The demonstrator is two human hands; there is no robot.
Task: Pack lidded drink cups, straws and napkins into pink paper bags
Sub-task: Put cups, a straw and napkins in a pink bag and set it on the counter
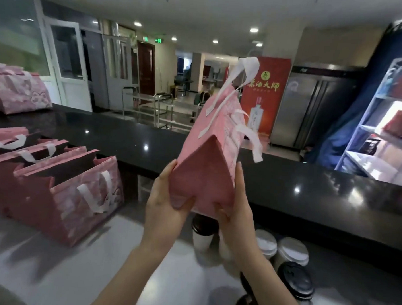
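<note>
We hold a pink bag (216, 139) aloft.
Left hand (168, 197) and right hand (236, 211) grip its folded base above the desk (52, 272).

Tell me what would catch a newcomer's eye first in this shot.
The pink paper bag held up mid-frame stands out first, its base gripped by the left hand and right hand, its white handles pointing away. Next, the row of open pink bags standing at left on the counter, and the lidded cups clustered below the hands.
</note>
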